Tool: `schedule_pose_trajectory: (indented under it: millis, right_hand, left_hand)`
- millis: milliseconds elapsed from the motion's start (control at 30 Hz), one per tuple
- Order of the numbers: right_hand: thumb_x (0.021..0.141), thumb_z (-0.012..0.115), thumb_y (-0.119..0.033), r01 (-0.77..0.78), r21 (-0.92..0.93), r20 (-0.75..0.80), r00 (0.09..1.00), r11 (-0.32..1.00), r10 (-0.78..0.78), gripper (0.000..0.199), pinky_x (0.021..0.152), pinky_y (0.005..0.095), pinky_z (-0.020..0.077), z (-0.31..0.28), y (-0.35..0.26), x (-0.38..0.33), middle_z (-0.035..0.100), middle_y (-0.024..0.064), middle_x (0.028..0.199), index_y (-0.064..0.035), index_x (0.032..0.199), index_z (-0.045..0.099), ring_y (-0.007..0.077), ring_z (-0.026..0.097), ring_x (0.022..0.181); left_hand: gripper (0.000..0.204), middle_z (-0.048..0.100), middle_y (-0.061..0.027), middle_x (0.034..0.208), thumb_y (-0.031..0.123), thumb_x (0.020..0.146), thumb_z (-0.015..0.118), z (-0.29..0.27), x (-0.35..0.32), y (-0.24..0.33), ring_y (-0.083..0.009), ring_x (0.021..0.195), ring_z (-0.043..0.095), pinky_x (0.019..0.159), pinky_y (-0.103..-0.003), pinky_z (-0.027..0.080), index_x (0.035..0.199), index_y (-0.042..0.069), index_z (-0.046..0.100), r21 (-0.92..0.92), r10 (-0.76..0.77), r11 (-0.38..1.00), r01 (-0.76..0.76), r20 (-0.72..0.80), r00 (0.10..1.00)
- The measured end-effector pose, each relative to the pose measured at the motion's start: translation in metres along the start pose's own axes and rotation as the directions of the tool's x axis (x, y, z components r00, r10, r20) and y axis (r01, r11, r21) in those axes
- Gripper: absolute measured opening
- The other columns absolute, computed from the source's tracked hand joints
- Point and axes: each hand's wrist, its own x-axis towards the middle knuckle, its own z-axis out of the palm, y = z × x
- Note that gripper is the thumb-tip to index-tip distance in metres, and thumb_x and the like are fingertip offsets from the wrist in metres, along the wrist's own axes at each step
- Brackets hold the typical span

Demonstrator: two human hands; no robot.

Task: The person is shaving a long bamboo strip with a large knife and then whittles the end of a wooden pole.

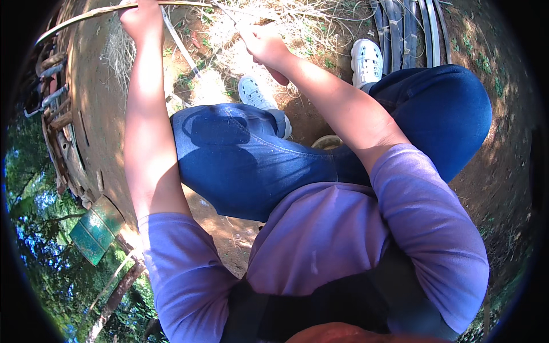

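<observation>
I sit on the ground with both arms stretched forward over my knees. My left hand (141, 17) is closed around a long thin bamboo strip (86, 14) that curves off to the upper left. My right hand (264, 44) is closed near the same strip, gripping something small above a heap of pale dry shavings (269, 20); what it holds is hidden by the fingers. My blue jeans (251, 160) and white shoes (366, 60) lie below the hands.
Several long grey split strips (409, 28) lie at the upper right on bare brown earth. A green corrugated sheet (96, 228) and wooden posts stand at the left, with trees beyond. A pale round object (327, 141) shows between my legs.
</observation>
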Motion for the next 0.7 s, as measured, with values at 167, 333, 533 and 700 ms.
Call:
schedule_pose_trajectory:
  millis: [167,333,533,700]
  right_hand:
    - [0.098,0.043,-0.040,-0.367,-0.123,0.071,0.924,0.922,0.377,0.043,0.050,0.0343,0.0485,-0.042,0.033,0.003,0.054,0.0069,0.057,-0.0041,0.079,0.055,0.0179,0.056,0.050]
    - [0.096,0.039,-0.047,-0.269,0.013,0.164,0.951,0.963,0.263,0.048,0.068,0.0344,0.0533,-0.009,-0.010,0.002,0.068,0.0116,0.080,-0.0054,0.096,0.063,0.0195,0.067,0.072]
    - [0.096,0.037,-0.042,-0.336,-0.225,-0.037,0.941,0.914,0.337,0.045,0.089,0.0396,0.0477,-0.035,0.072,-0.002,0.070,0.0126,0.097,-0.0103,0.113,0.064,0.0320,0.064,0.094]
    - [0.096,0.037,-0.038,-0.490,-0.129,0.117,0.856,0.862,0.504,0.044,0.084,0.0416,0.0486,-0.008,0.013,0.007,0.070,0.0146,0.094,-0.0055,0.103,0.066,0.0306,0.065,0.089]
  left_hand:
    - [0.033,0.060,-0.0080,0.066,0.034,0.099,0.053,0.000,0.006,-0.022,-0.0139,0.052,0.058,0.048,-0.027,0.047,0.087,0.004,0.051,-0.153,-0.004,0.988,0.004,0.001,1.000]
    - [0.033,0.060,-0.0076,0.066,0.035,0.098,0.055,-0.008,0.003,-0.020,-0.0135,0.053,0.058,0.048,-0.027,0.047,0.087,0.004,0.051,-0.134,-0.013,0.991,0.015,0.012,1.000]
    - [0.037,0.058,-0.0078,0.063,0.038,0.096,0.057,0.016,-0.004,0.007,-0.0154,0.049,0.057,0.045,-0.028,0.047,0.086,0.003,0.049,-0.166,-0.054,0.985,0.056,0.015,0.998]
    - [0.037,0.059,-0.0081,0.062,0.039,0.097,0.056,-0.010,0.004,-0.020,-0.0151,0.047,0.057,0.042,-0.028,0.046,0.085,0.004,0.050,-0.213,-0.107,0.971,0.111,0.032,0.994]
